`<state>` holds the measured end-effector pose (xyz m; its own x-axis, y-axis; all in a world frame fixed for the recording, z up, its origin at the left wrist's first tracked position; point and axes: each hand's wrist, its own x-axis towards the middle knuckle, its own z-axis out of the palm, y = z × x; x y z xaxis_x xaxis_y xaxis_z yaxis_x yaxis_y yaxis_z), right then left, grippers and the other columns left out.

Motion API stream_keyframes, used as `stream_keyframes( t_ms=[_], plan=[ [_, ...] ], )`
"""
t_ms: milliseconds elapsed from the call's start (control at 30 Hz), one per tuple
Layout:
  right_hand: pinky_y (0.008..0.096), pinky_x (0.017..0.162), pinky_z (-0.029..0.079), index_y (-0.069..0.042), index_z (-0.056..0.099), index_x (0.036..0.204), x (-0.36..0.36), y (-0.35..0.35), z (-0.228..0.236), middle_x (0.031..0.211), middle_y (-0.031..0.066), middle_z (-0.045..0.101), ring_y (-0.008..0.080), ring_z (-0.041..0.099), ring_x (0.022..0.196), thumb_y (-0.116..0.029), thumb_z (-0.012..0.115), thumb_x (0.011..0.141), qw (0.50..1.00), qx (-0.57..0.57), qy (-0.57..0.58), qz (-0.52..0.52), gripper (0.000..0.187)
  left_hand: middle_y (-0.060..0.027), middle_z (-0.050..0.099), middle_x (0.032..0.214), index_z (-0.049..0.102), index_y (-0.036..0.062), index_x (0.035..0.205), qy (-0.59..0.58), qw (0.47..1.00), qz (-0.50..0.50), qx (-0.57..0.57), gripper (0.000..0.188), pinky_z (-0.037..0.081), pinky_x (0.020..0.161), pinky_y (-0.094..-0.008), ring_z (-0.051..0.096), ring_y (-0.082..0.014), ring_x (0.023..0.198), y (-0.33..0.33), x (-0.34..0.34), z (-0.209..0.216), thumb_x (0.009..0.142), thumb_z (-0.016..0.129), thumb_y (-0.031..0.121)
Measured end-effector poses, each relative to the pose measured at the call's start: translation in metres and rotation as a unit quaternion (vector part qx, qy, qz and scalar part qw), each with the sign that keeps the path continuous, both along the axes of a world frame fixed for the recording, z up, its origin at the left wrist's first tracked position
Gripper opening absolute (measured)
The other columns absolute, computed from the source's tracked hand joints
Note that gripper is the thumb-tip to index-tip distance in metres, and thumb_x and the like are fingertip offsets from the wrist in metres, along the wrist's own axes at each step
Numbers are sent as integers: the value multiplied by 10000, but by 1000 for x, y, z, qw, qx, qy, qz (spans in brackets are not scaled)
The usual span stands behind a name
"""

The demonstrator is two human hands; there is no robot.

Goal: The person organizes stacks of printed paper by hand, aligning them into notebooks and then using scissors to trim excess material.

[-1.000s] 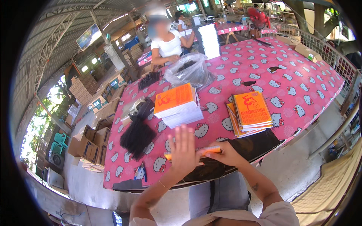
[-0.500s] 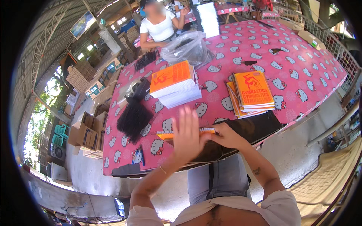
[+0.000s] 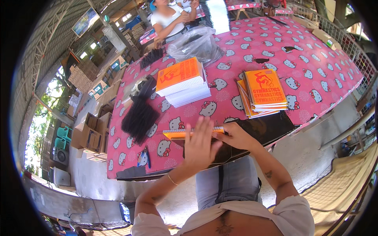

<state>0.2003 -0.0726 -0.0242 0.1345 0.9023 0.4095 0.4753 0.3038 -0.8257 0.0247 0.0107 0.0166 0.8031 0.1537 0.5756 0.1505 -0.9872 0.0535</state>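
Note:
A spiral notebook with an orange cover stands tilted on edge in front of me, its coiled side up. My left hand lies across the notebook's near face, fingers stretched out and pointing away from me. At the right end of the notebook, my right hand grips it with thumb and fingers. Beneath both hands is a dark board along the table's near edge. Just beyond my right hand sits a short stack of orange notebooks, spirals to the left.
A taller notebook stack stands on the pink patterned table. Left of it lie bundles of black binding coils; a small blue tool is nearer. Behind are a clear plastic bag and another person in white.
My left hand has settled lower against the notebook, while my right hand keeps its grip at the right end. Across the table, the other person has shifted and brought an arm up.

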Motion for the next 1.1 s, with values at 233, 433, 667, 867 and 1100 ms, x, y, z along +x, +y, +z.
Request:
stream_keyframes(
  t_ms=[233, 433, 667, 867, 1100],
  plan=[
    [293, 769, 572, 5, 723, 1077, 26, -20, 32, 859, 87, 738, 129, 699, 752, -81, 684, 933, 994, -3, 106, -7, 172, -45, 739, 942, 698, 91, 996, -47, 993, -54, -96, 129, 279, 1153, -491, 707, -225, 903, 22, 12, 17, 905, 709, 182],
    [293, 727, 565, 11, 684, 946, 35, -13, 55, 839, 91, 728, 148, 716, 798, -107, 727, 875, 999, -39, 9, 34, 145, -57, 719, 906, 687, 78, 1002, -62, 992, -77, -75, 154, 423, 986, -460, 676, -253, 838, 24, 13, 17, 892, 717, 182],
    [354, 631, 538, -22, 601, 866, -11, -8, 45, 784, 133, 647, 273, 682, 705, -84, 726, 818, 975, 65, -94, -191, 148, -119, 693, 889, 694, 25, 1012, -32, 997, -47, -53, 208, 495, 747, -420, 659, -309, 809, 20, 6, 31, 832, 740, 118],
    [352, 836, 573, -10, 522, 1338, -86, -69, 82, 1237, 144, 619, 233, 652, 1042, -161, 728, 925, 976, 140, 152, -72, 486, -183, 724, 929, 706, -58, 1019, -213, 922, -2, -322, 167, 560, 737, -362, 721, -290, 802, 2, -8, 132, 876, 711, 29],
    [399, 968, 507, 11, 484, 1348, 47, -73, 77, 1231, 169, 625, 248, 586, 1205, -243, 634, 1006, 910, 196, 203, -305, 452, -189, 709, 1056, 697, -6, 1064, -214, 973, -38, -73, 231, 554, 807, -445, 692, -362, 910, 132, 52, 131, 876, 716, 127]
  ],
)
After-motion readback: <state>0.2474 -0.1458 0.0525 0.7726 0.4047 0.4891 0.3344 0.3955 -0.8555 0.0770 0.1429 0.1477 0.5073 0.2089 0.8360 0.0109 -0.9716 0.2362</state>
